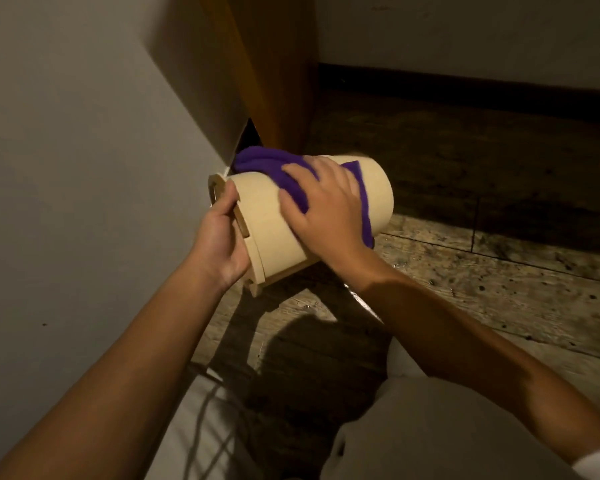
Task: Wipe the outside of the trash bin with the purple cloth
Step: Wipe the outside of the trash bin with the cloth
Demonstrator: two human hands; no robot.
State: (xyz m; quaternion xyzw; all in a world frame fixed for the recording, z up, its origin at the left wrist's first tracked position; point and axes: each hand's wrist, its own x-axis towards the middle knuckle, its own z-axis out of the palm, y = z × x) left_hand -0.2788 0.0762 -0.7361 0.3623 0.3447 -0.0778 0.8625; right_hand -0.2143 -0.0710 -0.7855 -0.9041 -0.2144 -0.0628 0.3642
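The person's light trousers (430, 427) fill the lower edge of the view, nearest the camera. Beyond them, both bare forearms reach toward the trash bin (267, 216), the reference landmark.

The trash bin is a beige cylinder, held tipped on its side above the wooden floor (482, 271). Its lidded rim end points toward the grey wall panel (66, 150) on the left; its closed base points right.

The left hand (222, 244) is at the rim end of the bin. Its grip is closed around the lid edge, thumb on top, fingers underneath.

The right hand (326, 206) lies on the upper side of the bin. Its grip is spread flat, fingers apart, pressing the purple cloth (274, 164) against the bin wall. The cloth drapes over the top of the bin and hangs down under the palm.

Beyond the bin stand an orange-brown wooden post (271, 81) and a dark baseboard (465, 88).
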